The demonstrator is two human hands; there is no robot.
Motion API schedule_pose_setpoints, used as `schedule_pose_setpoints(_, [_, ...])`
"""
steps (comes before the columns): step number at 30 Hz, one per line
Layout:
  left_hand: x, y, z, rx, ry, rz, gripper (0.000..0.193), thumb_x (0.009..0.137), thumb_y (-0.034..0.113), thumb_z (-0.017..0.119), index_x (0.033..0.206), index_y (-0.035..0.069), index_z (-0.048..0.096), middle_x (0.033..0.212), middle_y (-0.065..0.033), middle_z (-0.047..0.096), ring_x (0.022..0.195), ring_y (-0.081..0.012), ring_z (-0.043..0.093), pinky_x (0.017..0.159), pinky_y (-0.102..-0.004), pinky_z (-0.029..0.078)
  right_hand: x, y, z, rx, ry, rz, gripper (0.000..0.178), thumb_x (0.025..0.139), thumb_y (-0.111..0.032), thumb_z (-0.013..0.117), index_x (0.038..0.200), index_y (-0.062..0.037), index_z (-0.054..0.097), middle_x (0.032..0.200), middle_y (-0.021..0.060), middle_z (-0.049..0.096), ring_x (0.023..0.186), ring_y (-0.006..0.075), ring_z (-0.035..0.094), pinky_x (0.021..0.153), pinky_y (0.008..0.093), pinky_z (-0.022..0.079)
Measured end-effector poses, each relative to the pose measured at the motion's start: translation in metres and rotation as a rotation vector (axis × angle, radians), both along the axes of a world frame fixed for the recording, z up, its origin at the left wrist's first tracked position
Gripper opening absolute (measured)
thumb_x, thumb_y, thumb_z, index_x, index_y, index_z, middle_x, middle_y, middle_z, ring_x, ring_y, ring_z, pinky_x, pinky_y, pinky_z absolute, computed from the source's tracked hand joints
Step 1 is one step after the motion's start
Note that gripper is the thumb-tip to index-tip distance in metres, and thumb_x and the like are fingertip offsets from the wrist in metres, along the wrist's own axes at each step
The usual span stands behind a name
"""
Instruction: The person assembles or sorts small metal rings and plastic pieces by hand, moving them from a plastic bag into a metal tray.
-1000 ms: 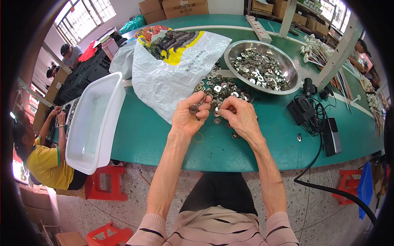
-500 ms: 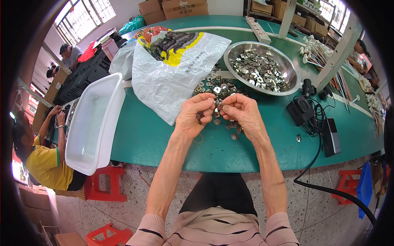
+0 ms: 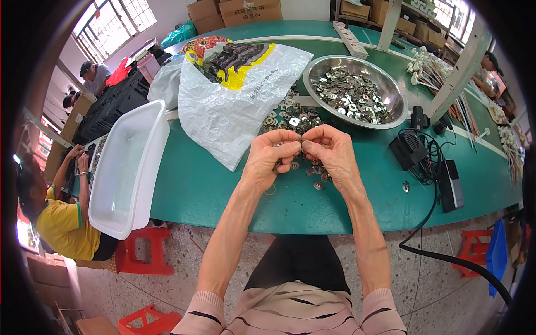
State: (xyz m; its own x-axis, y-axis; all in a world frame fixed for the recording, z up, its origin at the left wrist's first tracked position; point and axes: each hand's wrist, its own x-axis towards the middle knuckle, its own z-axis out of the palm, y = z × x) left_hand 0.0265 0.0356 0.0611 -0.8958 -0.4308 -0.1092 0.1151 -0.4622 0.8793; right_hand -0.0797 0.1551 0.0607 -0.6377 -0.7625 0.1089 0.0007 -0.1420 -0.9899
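The left hand (image 3: pixel 261 162) and right hand (image 3: pixel 335 159) meet above the green tabletop (image 3: pixel 192 190). Thumb and index finger of each are closed in a pinch on a small grey metal piece (image 3: pixel 300 140), mostly covered by the fingertips. The remaining left fingers curl inward; their contents cannot be determined. Loose silver metal discs (image 3: pixel 294 120) lie beyond the hands, beside a round stainless-steel bowl (image 3: pixel 392 89).

Pinched between fingers (image 3: pixel 291 148): small metal piece (image 3: pixel 300 140), mostly hidden. Heaped loosely on green worktop (image 3: pixel 195 184) just beyond: flat, roundish, silvery discs (image 3: pixel 295 120), some with holes.
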Motion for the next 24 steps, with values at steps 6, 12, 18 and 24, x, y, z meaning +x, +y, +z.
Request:
schedule_pose_setpoints(6, [0.000,0.002,0.002,-0.055,-0.018,0.027,0.013,0.078,0.003,0.065,0.088,0.000,0.058,0.068,-0.0019,0.054,0.051,-0.0040,0.042,0.040,-0.0167,0.028,-0.002,-0.001,-0.004,-0.020,0.041,0.017,0.011,0.079,-0.004,0.065,0.087,0.0001,0.061,0.076,0.0029,0.062,0.066,0.0061,0.056,0.060,0.0190,0.047])
schedule_pose_setpoints(12, [0.000,-0.012,-0.008,0.243,0.002,-0.068,0.010,0.084,0.008,0.059,0.089,0.001,0.056,0.070,-0.0026,0.051,0.052,-0.0049,0.038,0.038,-0.0160,0.026,0.002,0.003,0.007,-0.038,-0.116,0.068,0.015,0.081,-0.010,0.064,0.091,-0.0003,0.061,0.077,0.0030,0.062,0.068,0.0063,0.057,0.061,0.0189,0.047])
schedule_pose_setpoints(18, [0.001,-0.019,-0.012,0.589,0.071,-0.184,0.011,0.087,0.008,0.054,0.093,-0.001,0.053,0.076,-0.0063,0.048,0.056,-0.0070,0.036,0.037,-0.0157,0.026,0.001,-0.002,-0.002,0.056,0.074,-0.048,0.013,0.077,-0.009,0.063,0.085,0.0013,0.063,0.075,0.0042,0.063,0.064,0.0097,0.058,0.058,0.0230,0.046])
schedule_pose_setpoints(24, [0.002,-0.021,-0.013,0.580,0.081,-0.151,0.012,0.085,0.008,0.057,0.092,-0.001,0.054,0.076,-0.0060,0.050,0.057,-0.0073,0.037,0.038,-0.0163,0.026,0.008,-0.005,-0.008,0.247,0.532,-0.093,0.015,0.069,-0.007,0.066,0.084,-0.0028,0.064,0.077,0.0097,0.062,0.064,0.0222,0.060,0.060,0.0340,0.047])
